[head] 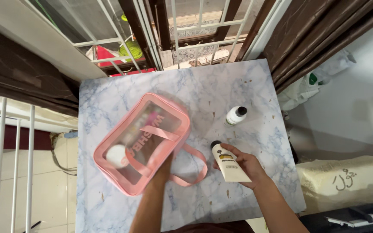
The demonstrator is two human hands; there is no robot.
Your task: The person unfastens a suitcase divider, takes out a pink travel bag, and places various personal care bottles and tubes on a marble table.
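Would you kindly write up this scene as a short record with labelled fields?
Surface: marble-patterned table
Left hand: reaching into the pink clear-sided pouch; the hand itself is hidden inside
Pouch contents: a white round item, blurred
Right hand: holding a cream tube with a black cap, above the table
Also on table: white bottle with a black cap, standing apart from the pouch
Background: window with white bars
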